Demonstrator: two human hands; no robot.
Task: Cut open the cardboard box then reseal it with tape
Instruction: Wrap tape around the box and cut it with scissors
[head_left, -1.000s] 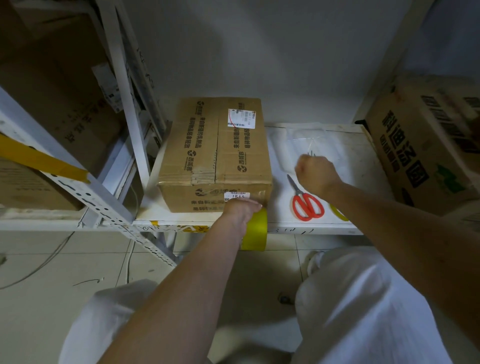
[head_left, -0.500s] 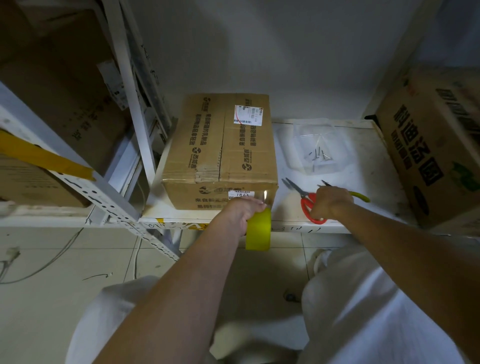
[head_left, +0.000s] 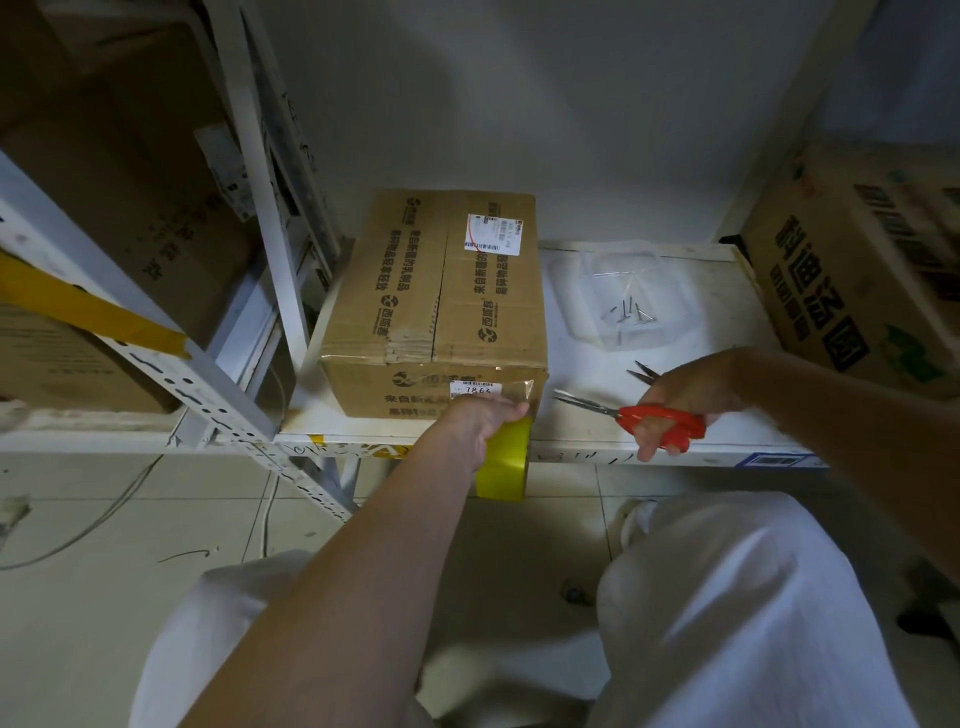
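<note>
Gripping red scissors (head_left: 657, 415) at three o'clock, right hand (head_left: 685, 395) apparently readies cutting tape roll (head_left: 506, 462) clutched by left hand (head_left: 480, 423) against box (head_left: 441, 306).

Brown cardboard box (head_left: 436, 306) with dark print, white label; yellow tape roll (head_left: 506, 462); red-handled scissors (head_left: 657, 418); white shelf (head_left: 701, 343); white trousers (head_left: 737, 613)

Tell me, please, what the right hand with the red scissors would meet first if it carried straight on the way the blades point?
Probably the cardboard box: the right hand aims the red scissors leftward at its front right corner, near the clear tape. Depth is uncertain.
</note>
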